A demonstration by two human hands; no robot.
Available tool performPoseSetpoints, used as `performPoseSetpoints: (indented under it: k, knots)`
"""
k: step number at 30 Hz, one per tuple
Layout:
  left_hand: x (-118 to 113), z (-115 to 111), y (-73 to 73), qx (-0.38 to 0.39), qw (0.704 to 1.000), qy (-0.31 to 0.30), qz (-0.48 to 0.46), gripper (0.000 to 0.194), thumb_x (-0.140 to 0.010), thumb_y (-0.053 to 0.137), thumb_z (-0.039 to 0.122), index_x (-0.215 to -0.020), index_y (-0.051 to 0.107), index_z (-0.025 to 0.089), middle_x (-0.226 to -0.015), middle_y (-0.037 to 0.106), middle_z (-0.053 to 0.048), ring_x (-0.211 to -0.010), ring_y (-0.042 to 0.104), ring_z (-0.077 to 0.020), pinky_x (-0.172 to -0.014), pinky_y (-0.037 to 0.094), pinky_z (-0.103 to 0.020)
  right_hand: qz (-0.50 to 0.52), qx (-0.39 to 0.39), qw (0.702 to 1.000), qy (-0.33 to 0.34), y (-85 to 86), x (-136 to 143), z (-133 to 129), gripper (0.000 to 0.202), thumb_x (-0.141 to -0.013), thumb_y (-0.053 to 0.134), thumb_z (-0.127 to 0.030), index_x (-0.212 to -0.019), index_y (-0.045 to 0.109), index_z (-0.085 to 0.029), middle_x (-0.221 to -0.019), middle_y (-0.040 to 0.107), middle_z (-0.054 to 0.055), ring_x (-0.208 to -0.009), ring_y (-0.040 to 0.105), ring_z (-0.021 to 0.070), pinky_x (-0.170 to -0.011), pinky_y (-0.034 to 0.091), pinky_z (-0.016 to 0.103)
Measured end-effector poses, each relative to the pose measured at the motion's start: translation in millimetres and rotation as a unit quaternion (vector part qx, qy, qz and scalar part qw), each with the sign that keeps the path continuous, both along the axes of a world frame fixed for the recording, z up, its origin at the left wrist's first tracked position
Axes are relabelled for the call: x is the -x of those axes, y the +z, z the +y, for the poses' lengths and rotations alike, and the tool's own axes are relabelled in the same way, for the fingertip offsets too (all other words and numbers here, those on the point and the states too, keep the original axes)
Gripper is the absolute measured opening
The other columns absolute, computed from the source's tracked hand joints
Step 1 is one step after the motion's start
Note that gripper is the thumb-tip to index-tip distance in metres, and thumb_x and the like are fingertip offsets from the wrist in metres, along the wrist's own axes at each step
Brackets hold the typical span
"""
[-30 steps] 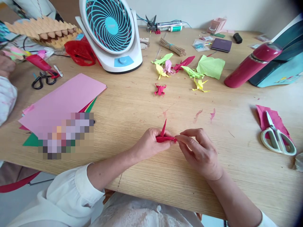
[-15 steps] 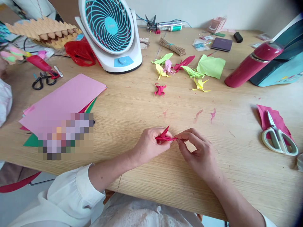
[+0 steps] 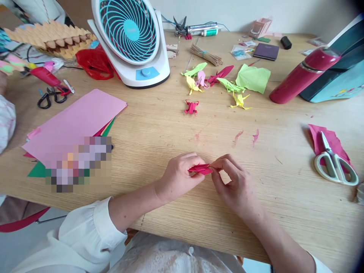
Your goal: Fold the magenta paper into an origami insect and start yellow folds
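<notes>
Left hand (image 3: 179,176) grips red paper piece (image 3: 200,169) between thumb and fingers, above the wood-grain table (image 3: 159,132). Piece: narrow, flat folded layers, matte, pointed toward the right end. Right hand (image 3: 237,185): thumb and forefinger pinch that tip, the two curved into a ring. Beyond the hands, red frog (image 3: 191,107), crisp folds, splayed legs. Far right, metal-bladed scissors (image 3: 331,163), pale smooth handles, on creased red sheet (image 3: 327,142).
</notes>
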State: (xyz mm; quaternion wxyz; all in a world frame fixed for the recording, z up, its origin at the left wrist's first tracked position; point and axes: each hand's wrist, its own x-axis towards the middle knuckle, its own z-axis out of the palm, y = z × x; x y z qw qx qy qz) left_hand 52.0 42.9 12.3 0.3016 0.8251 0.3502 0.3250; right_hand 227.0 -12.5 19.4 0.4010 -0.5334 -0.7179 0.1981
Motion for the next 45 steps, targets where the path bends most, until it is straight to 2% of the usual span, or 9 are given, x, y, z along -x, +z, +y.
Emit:
performPoseSetpoints:
  k: [7, 11, 15, 22, 27, 30, 33, 37, 45]
  knots:
    - [0.6, -0.5, 3.3, -0.032, 0.999, -0.012, 0.015, 0.01, -0.086, 0.06, 0.012, -0.09, 0.068, 0.018, -0.089, 0.066, -0.005, -0.083, 0.061, -0.0153, -0.075, 0.046, -0.026, 0.011, 0.045, 0.999, -0.019, -3.7, -1.7, 2.2, 0.013, -0.091, 0.053, -0.011, -0.082, 0.057, -0.02, -0.077, 0.058, 0.001, -0.07, 0.057, 0.0139, -0.06, 0.043, 0.026]
    - [-0.4, 3.4, 0.0, 0.033, 0.998, -0.021, -0.045, 0.012, -0.087, 0.064, 0.015, -0.095, 0.072, 0.019, -0.091, 0.069, -0.005, -0.087, 0.064, -0.0158, -0.08, 0.049, -0.027, 0.012, 0.078, 0.996, -0.03, -7.4, -4.7, 3.9, 0.011, -0.091, 0.056, -0.016, -0.081, 0.058, -0.02, -0.074, 0.059, 0.0, -0.065, 0.056, 0.0134, -0.057, 0.043, 0.025]
    - [-1.2, 7.4, -2.1, 0.121, 0.988, -0.025, -0.092, 0.005, -0.085, 0.069, 0.018, -0.087, 0.074, 0.016, -0.082, 0.068, -0.003, -0.077, 0.064, -0.0135, -0.071, 0.048, -0.024, 0.029, 0.112, 0.993, -0.034, -8.5, -5.5, 6.2, 0.015, -0.09, 0.059, -0.021, -0.076, 0.057, -0.02, -0.068, 0.059, -0.001, -0.061, 0.054, 0.0126, -0.053, 0.04, 0.024]
    - [0.4, 13.8, -1.0, 0.229, 0.967, -0.03, -0.105, 0.008, -0.082, 0.072, 0.023, -0.082, 0.074, 0.015, -0.078, 0.069, -0.002, -0.072, 0.064, -0.012, -0.067, 0.047, -0.021, 0.05, 0.138, 0.989, -0.007, -5.7, -6.0, 6.9, 0.029, -0.096, 0.054, -0.037, -0.073, 0.055, -0.019, -0.062, 0.051, -0.002, -0.055, 0.045, 0.0108, -0.049, 0.035, 0.023]
    - [1.7, 16.0, 5.9, 0.276, 0.957, -0.011, -0.091, 0.008, -0.081, 0.068, 0.021, -0.079, 0.073, 0.015, -0.078, 0.073, -0.001, -0.073, 0.065, -0.0125, -0.07, 0.048, -0.022, 0.077, 0.142, 0.986, 0.031, -5.3, -6.8, 6.1, 0.038, -0.1, 0.046, -0.039, -0.068, 0.048, -0.02, -0.062, 0.046, -0.003, -0.056, 0.044, 0.0105, -0.052, 0.036, 0.024]
    - [2.4, 16.4, 10.6, 0.305, 0.949, 0.013, -0.084, 0.01, -0.079, 0.068, 0.023, -0.077, 0.073, 0.015, -0.076, 0.073, -0.001, -0.072, 0.065, -0.0129, -0.069, 0.048, -0.022, 0.082, 0.101, 0.991, 0.037, -7.1, -8.6, 6.5, 0.027, -0.1, 0.046, -0.031, -0.076, 0.054, -0.02, -0.07, 0.054, -0.001, -0.063, 0.051, 0.012, -0.059, 0.042, 0.025]
    - [3.0, 17.7, 12.0, 0.337, 0.937, 0.027, -0.09, 0.013, -0.077, 0.069, 0.027, -0.076, 0.073, 0.015, -0.072, 0.071, 0.0, -0.069, 0.063, -0.0128, -0.067, 0.047, -0.023, 0.052, 0.01, 0.998, 0.031, -9.5, -9.9, 7.1, 0.008, -0.096, 0.053, -0.016, -0.094, 0.058, -0.021, -0.085, 0.059, 0.002, -0.076, 0.057, 0.0144, -0.069, 0.047, 0.028]
    - [3.2, 19.5, 11.6, 0.368, 0.923, 0.027, -0.109, 0.012, -0.074, 0.071, 0.027, -0.076, 0.074, 0.015, -0.072, 0.072, 0.0, -0.068, 0.063, -0.0127, -0.069, 0.048, -0.024, -0.005, -0.079, 0.995, 0.061, -11.3, -9.9, 5.9, 0.024, -0.09, 0.056, -0.004, -0.106, 0.058, -0.022, -0.094, 0.06, 0.005, -0.086, 0.06, 0.0165, -0.073, 0.05, 0.03]
    - [1.7, 17.6, 16.6, 0.429, 0.893, 0.014, -0.133, 0.008, -0.071, 0.074, 0.023, -0.073, 0.074, 0.015, -0.073, 0.074, -0.001, -0.071, 0.065, -0.0137, -0.071, 0.049, -0.025, -0.058, -0.122, 0.987, 0.081, -8.6, -13.7, 1.4, 0.03, -0.089, 0.056, -0.001, -0.109, 0.059, -0.023, -0.093, 0.058, 0.006, -0.086, 0.061, 0.0165, -0.07, 0.051, 0.031]
